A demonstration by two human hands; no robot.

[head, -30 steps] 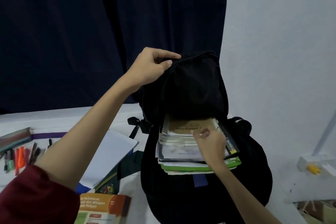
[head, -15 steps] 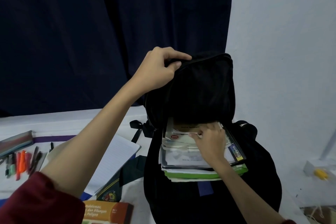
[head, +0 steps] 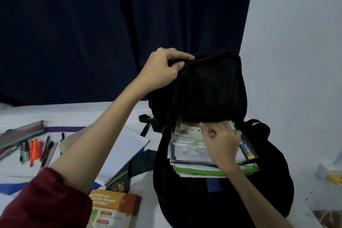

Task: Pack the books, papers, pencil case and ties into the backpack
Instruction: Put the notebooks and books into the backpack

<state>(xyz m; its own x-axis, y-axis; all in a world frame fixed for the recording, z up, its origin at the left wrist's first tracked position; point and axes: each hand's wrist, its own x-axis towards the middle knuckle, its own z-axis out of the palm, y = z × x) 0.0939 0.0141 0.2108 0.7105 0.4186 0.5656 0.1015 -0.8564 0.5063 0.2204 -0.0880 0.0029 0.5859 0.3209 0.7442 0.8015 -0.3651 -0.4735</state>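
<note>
Currently, left hand (head: 162,69) fingers pinch the backpack (head: 212,87) flap open while right hand (head: 221,139) fingers, curled, press the books (head: 188,151) inward; next, likely load the orange book (head: 115,207).

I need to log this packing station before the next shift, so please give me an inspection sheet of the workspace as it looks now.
Surface: white table.
Job's things: black backpack open, stack of books and papers sticking out; pencil case, dark green tie, orange book, lined notebook still outside.
Clutter: loose pens and markers.
Grippers: left hand grips backpack top; right hand pinches the stack.
Cables: nothing seen.
Surroundings: dark curtain, white wall.
</note>
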